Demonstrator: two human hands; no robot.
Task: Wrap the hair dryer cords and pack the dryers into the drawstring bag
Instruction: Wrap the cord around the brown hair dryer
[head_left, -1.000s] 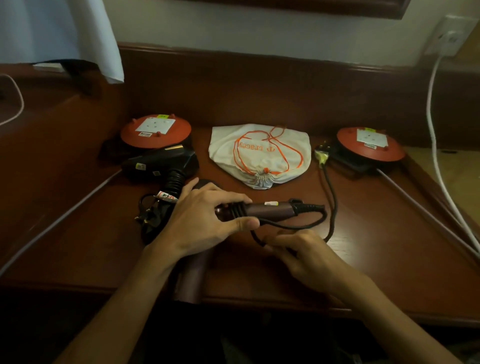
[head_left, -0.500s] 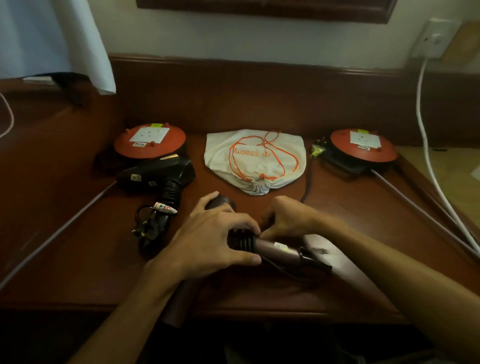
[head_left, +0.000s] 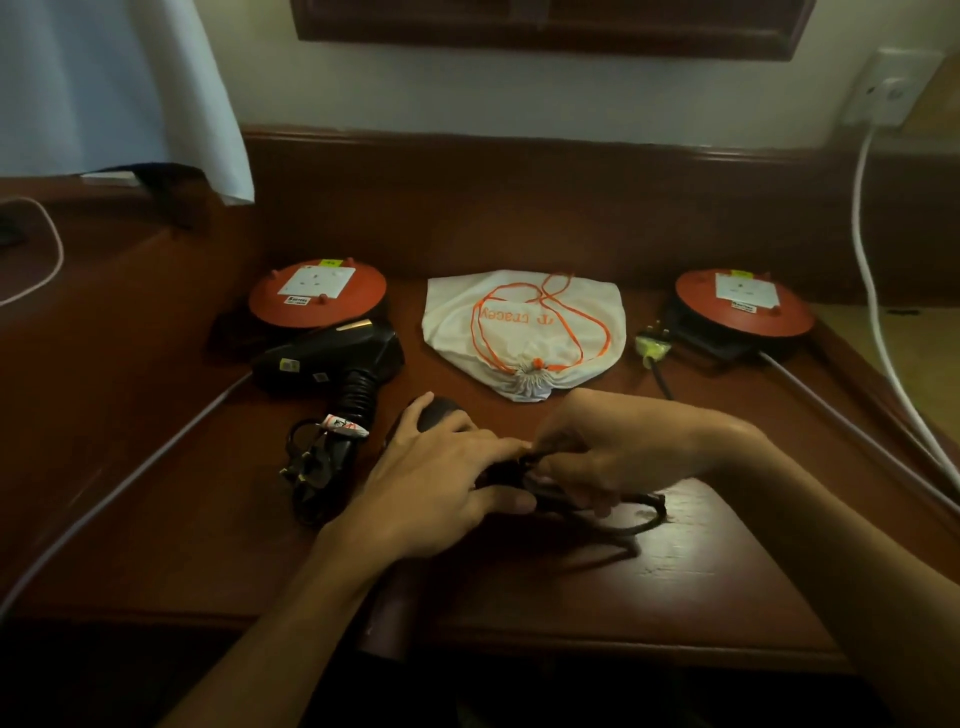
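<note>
Both hands (head_left: 441, 483) now gripping handle, cord (head_left: 636, 525) looped closer

Left hand (head_left: 436, 493) gripping brown dryer (head_left: 441, 415), right hand (head_left: 592, 457) pinching cord (head_left: 641, 525) (black)

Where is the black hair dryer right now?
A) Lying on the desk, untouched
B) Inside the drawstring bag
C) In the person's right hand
A: the black hair dryer lies on the desk left of the closed drawstring bag, with neither hand on it.

Dim wooden desk (head_left: 727, 582), pale wall (head_left: 467, 88)
</note>
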